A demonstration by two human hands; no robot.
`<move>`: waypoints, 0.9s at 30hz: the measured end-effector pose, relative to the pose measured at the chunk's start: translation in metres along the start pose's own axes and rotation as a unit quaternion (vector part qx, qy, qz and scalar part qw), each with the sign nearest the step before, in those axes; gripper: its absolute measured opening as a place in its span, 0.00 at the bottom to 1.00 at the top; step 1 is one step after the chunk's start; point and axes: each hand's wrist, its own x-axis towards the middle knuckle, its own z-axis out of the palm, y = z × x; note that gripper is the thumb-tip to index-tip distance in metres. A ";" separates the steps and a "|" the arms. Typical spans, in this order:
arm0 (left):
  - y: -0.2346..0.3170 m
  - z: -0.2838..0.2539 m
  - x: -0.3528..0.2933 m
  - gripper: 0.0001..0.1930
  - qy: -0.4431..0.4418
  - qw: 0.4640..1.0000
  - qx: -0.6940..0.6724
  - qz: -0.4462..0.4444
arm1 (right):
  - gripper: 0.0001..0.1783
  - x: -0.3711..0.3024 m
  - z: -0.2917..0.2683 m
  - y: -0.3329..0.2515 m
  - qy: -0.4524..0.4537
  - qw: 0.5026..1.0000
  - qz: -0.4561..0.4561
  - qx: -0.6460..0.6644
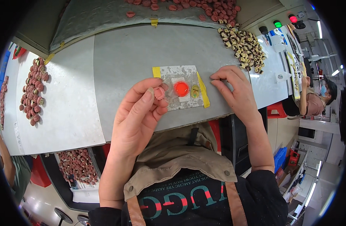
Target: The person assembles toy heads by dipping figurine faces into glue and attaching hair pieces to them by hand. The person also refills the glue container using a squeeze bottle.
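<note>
My left hand (137, 109) pinches a small pink piece with a frilled edge (159, 93) between thumb and fingers, above the left side of a taped-down work sheet (173, 103). On that sheet, a round red dish with a shiny orange-red inside (181, 89) sits over a white patch. Just right of the dish is an oval yellow-green sticker (195, 91). My right hand (235, 88) hovers right of the sheet with thumb and forefinger tips brought together. Whatever those tips hold, if anything, is too small to make out.
Pink frilled pieces (218, 9) are heaped at the far side. Small cream-and-dark pieces (244, 49) lie at the far right, pink-and-cream pieces (34, 90) at the left. A tray of similar pieces (78, 167) is below the left edge. A co-worker (318, 98) is at far right.
</note>
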 end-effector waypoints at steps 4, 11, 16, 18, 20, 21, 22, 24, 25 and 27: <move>-0.001 -0.002 -0.002 0.15 -0.004 1.000 -0.006 0.003 | 0.09 -0.004 -0.002 -0.004 -0.022 0.999 -0.024 -0.004; -0.002 -0.004 -0.002 0.16 -0.008 1.000 -0.014 0.004 | 0.12 -0.011 -0.001 0.001 -0.023 0.998 -0.063 -0.014; -0.001 -0.005 -0.002 0.16 -0.015 0.999 -0.031 0.010 | 0.12 -0.009 -0.005 -0.011 0.001 1.000 0.001 0.028; 0.000 -0.002 -0.003 0.16 -0.009 0.999 -0.029 0.009 | 0.12 -0.010 -0.008 -0.009 0.007 1.000 -0.017 0.003; 0.001 -0.002 -0.003 0.16 -0.003 1.000 -0.024 0.011 | 0.12 -0.010 -0.010 -0.008 -0.024 0.998 -0.026 -0.045; 0.001 -0.002 -0.003 0.16 -0.003 1.000 -0.026 0.005 | 0.12 -0.010 -0.011 -0.009 -0.023 0.999 -0.029 -0.040; 0.001 -0.003 -0.003 0.17 -0.004 1.000 -0.028 -0.001 | 0.12 -0.010 -0.012 -0.011 -0.029 0.998 -0.023 -0.049; 0.000 -0.004 -0.003 0.17 -0.008 0.999 -0.031 -0.003 | 0.12 -0.007 -0.014 -0.015 -0.033 0.998 -0.020 -0.053; 0.000 -0.003 -0.003 0.17 -0.014 0.999 -0.039 -0.008 | 0.11 -0.005 -0.017 -0.017 -0.050 0.997 -0.007 -0.050; 0.003 -0.003 -0.004 0.17 -0.011 0.999 -0.038 -0.008 | 0.11 -0.001 -0.018 -0.019 -0.066 0.997 0.005 -0.046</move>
